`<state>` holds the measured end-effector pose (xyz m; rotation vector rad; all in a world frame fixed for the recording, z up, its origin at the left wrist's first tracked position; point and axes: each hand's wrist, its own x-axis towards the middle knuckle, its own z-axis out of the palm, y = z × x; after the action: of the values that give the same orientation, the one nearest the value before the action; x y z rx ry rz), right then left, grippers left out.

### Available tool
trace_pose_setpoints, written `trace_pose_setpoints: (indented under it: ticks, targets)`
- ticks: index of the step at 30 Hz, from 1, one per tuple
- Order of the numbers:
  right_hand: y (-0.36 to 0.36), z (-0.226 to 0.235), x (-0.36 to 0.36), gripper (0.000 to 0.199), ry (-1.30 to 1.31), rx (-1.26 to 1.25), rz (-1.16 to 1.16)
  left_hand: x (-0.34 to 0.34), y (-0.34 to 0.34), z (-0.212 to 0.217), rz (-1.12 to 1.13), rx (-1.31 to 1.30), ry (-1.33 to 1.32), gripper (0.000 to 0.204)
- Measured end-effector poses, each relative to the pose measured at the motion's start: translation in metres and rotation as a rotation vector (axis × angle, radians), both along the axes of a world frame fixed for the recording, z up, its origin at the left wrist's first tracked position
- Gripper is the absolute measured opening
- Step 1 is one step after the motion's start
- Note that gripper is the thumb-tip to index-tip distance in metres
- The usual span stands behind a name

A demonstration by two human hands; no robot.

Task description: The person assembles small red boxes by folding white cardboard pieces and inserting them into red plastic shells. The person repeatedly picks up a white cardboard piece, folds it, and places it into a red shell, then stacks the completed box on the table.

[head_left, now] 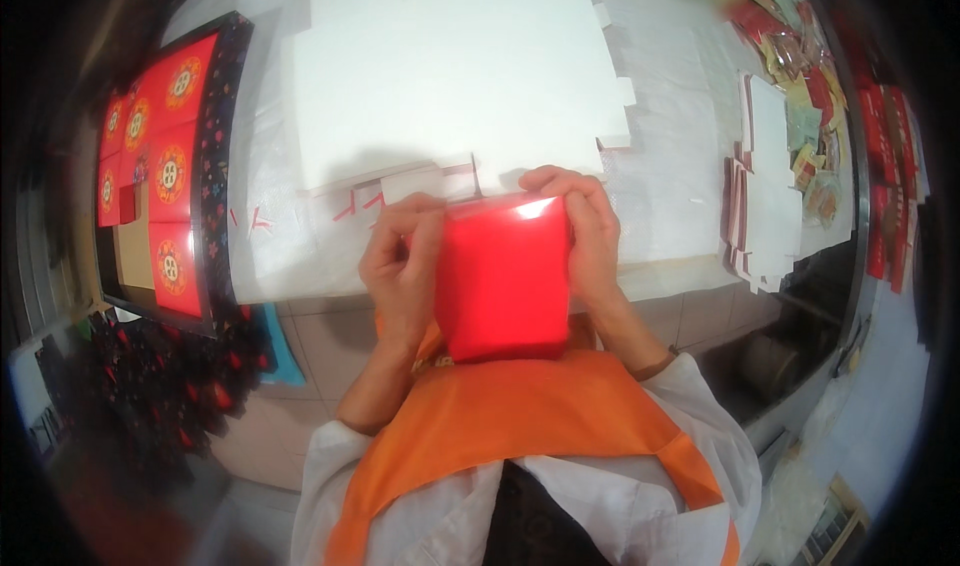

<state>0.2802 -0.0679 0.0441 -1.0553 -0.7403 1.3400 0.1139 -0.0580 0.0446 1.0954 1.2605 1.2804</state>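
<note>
While both hands, left hand (400,266) and right hand (590,236), clamp the glossy red box (503,281) just below the white die-cut sheet (450,76), fingers curled shut, its slick surface could slip and crease.

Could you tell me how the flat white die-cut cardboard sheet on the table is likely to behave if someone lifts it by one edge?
The white die-cut sheet looks thin and broad, so it would probably sag or flex rather than stay rigid. Lying flat with cut tabs around its rim, it seems light and likely to slide easily on the table. The tabs could bend or catch.
</note>
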Motion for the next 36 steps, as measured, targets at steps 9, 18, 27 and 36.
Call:
trace_pose_setpoints:
  ticks: [9, 18, 27, 36]
  targets:
    - [-0.009, -0.026, 0.011, 0.004, -0.233, 0.202, -0.002, 0.005, -0.004, -0.004, 0.049, -0.001, 0.172, 0.021]
    - [0.027, 0.05, 0.028, 0.01, -0.327, 0.555, 0.273, -0.011, 0.065, 0.106, -0.967, -0.057, 0.733, 0.048]
    - [0.291, -0.025, 0.258, 0.04, -1.512, 0.429, -0.276, -0.077, 0.113, 0.042, 0.059, -0.196, 0.008, 0.066]
    - [0.378, -0.1, 0.411, 0.05, -1.869, -0.018, -0.024, -0.06, 0.1, 0.013, -0.005, -0.439, -0.125, 0.075]
